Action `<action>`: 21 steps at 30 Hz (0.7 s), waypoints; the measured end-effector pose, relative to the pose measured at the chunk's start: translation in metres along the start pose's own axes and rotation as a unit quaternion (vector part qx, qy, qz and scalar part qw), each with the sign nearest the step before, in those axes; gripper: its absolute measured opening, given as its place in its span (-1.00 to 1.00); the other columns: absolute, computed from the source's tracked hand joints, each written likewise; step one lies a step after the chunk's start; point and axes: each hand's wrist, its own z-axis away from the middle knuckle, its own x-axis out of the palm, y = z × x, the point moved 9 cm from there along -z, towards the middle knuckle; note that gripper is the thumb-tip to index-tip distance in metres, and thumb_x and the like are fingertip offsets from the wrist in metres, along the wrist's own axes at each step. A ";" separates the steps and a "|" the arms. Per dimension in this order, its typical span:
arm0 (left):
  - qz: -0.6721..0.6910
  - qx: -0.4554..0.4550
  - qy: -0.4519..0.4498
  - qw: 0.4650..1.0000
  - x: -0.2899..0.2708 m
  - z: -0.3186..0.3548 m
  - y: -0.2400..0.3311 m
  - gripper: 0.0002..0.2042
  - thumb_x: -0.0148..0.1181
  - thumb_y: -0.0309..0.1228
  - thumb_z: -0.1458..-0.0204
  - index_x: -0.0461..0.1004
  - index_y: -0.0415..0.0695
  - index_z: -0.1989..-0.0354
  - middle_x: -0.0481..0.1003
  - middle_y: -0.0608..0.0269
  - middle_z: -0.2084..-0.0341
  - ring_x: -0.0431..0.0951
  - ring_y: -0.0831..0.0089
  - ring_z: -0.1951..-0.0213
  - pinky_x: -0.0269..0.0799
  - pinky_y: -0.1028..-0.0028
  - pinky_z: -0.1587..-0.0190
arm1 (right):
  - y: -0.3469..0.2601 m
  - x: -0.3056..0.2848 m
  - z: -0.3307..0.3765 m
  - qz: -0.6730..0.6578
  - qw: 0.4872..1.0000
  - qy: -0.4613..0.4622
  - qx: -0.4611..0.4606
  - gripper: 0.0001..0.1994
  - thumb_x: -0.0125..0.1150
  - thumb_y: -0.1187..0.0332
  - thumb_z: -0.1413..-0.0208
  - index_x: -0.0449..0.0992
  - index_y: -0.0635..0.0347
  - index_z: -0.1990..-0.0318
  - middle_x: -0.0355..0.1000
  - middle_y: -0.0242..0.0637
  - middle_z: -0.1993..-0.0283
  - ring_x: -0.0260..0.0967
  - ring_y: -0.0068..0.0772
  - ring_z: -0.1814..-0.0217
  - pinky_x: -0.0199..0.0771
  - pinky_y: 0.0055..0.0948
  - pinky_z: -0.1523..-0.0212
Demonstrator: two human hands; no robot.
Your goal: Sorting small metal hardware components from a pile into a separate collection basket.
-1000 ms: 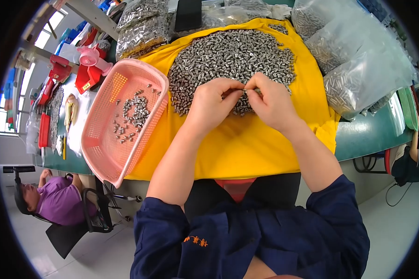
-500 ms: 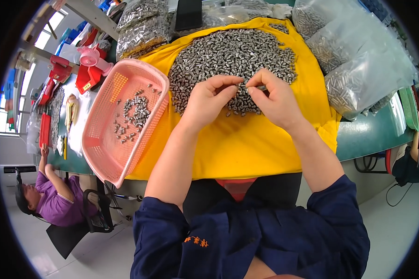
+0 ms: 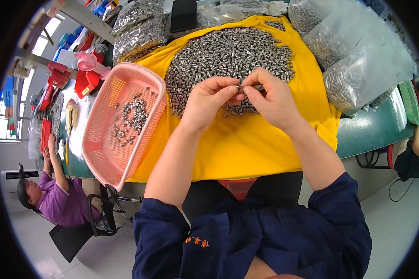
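Observation:
Over the near edge of a heap of small metal cylinders [image 3: 228,51], my two hands meet fingertip to fingertip. Thumb and forefinger of my left hand [image 3: 205,103] pinch a small metal cylinder [image 3: 239,86]. My right hand [image 3: 275,101] is closed in a pinch at the same spot; its fingertips touch that piece, and whether they hold a second one is hidden. Under the heap lies a yellow cloth [image 3: 246,151]. To the left, a pink mesh basket [image 3: 97,142] holds several loose cylinders [image 3: 135,114].
Clear bags of metal parts [image 3: 344,81] stand at the right, more bags [image 3: 139,35] at the back left. A black phone [image 3: 184,16] lies at the back. A pink fan [image 3: 89,63] and red bins [image 3: 84,83] sit left. A seated person in purple [image 3: 72,204] works far left.
My fingertips have closed together, and the left hand's other fingers have curled in beneath. The view has shifted slightly. At far left, the other person's hands have moved up by the red tray.

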 end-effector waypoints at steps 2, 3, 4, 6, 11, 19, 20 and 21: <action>-0.008 0.005 0.009 1.000 -0.002 0.000 0.000 -0.84 -0.01 -0.58 0.03 0.37 -0.30 0.26 0.45 0.18 0.40 0.48 0.48 0.37 0.43 0.56 0.28 | -0.004 0.001 0.000 0.021 1.000 0.000 -0.007 -0.95 -0.01 0.49 0.09 0.30 0.25 0.43 0.34 -0.27 0.52 0.33 -0.44 0.53 0.30 -0.53 0.51; -0.016 0.009 0.018 1.000 -0.003 0.000 0.001 -0.85 -0.01 -0.59 0.04 0.39 -0.30 0.28 0.45 0.18 0.41 0.48 0.49 0.38 0.43 0.58 0.28 | -0.007 0.001 0.001 0.042 0.999 0.001 -0.015 -0.95 -0.02 0.49 0.09 0.29 0.24 0.44 0.34 -0.25 0.52 0.32 -0.39 0.54 0.29 -0.51 0.52; -0.017 0.011 0.019 1.000 -0.002 -0.001 0.002 -0.85 -0.01 -0.59 0.04 0.39 -0.30 0.28 0.45 0.18 0.41 0.48 0.49 0.38 0.43 0.58 0.28 | -0.007 0.003 0.001 0.041 0.999 0.001 -0.017 -0.95 -0.02 0.49 0.09 0.29 0.24 0.44 0.34 -0.25 0.52 0.32 -0.39 0.54 0.29 -0.51 0.52; -0.101 0.032 0.046 0.993 -0.003 -0.001 0.007 -0.86 0.01 -0.59 0.06 0.40 -0.27 0.29 0.46 0.19 0.43 0.47 0.50 0.41 0.41 0.57 0.29 | -0.012 0.003 0.002 0.116 0.990 0.035 -0.072 -0.96 -0.03 0.50 0.09 0.29 0.23 0.44 0.33 -0.24 0.54 0.30 -0.33 0.55 0.27 -0.50 0.53; -0.095 0.080 0.048 0.991 0.002 0.000 0.015 -0.88 0.01 -0.59 0.06 0.40 -0.30 0.33 0.46 0.21 0.45 0.48 0.50 0.40 0.41 0.58 0.28 | 0.007 0.000 -0.002 -0.052 0.998 0.045 -0.005 -0.96 -0.04 0.52 0.07 0.28 0.26 0.42 0.32 -0.25 0.55 0.33 -0.47 0.50 0.29 -0.53 0.49; -0.288 0.168 0.169 0.928 -0.014 0.024 0.056 -0.91 0.07 -0.59 0.13 0.45 -0.26 0.41 0.47 0.32 0.51 0.43 0.64 0.43 0.34 0.67 0.38 | 0.008 -0.011 0.000 -0.060 0.995 0.064 0.048 -0.96 -0.03 0.48 0.04 0.29 0.23 0.42 0.22 -0.46 0.50 0.10 -0.69 0.43 0.16 -0.69 0.40; -0.304 0.206 0.162 0.916 -0.015 0.035 0.074 -0.90 0.06 -0.60 0.13 0.45 -0.26 0.40 0.47 0.30 0.51 0.43 0.64 0.45 0.33 0.67 0.38 | 0.008 -0.014 -0.001 -0.073 0.994 0.063 0.051 -0.96 -0.03 0.48 0.04 0.29 0.23 0.41 0.21 -0.46 0.50 0.08 -0.71 0.45 0.14 -0.69 0.42; -0.338 0.256 0.205 0.882 -0.011 0.055 0.100 -0.89 0.07 -0.61 0.14 0.45 -0.25 0.40 0.47 0.29 0.52 0.43 0.62 0.45 0.33 0.66 0.38 | 0.010 -0.017 -0.001 -0.086 0.993 0.062 0.057 -0.95 -0.04 0.47 0.03 0.28 0.23 0.40 0.21 -0.47 0.50 0.07 -0.73 0.46 0.13 -0.69 0.44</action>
